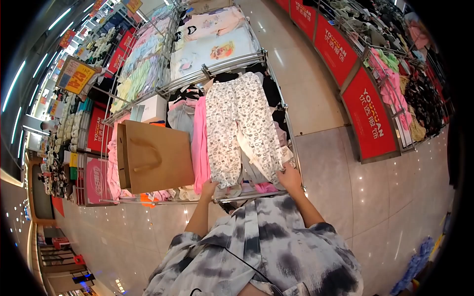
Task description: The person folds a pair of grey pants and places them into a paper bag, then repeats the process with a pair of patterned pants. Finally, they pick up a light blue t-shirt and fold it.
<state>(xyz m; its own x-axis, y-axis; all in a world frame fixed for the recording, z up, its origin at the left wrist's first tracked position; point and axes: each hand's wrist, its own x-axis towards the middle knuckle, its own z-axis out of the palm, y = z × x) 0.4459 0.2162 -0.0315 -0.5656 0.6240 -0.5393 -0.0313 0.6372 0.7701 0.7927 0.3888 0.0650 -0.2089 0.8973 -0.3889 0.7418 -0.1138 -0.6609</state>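
A pair of white trousers (228, 118) with a small dark print lies spread over the clothes in the display bin, waistband at the far end and legs toward me. My left hand (209, 188) is closed on the hem of the left leg. At the other leg's hem, my right hand (290, 177) pinches the cuff. Pink folded fabric (200, 148) runs along the left side of the trousers. A brown paper bag (163, 160) with a rope handle rests on the clothes to the left.
Metal rails (237, 199) edge the bin in front of me. Behind it, another bin holds a white printed shirt (217, 52). Red sign panels (368, 116) front more clothing racks across the aisle at right. A yellow price sign (76, 76) stands at left.
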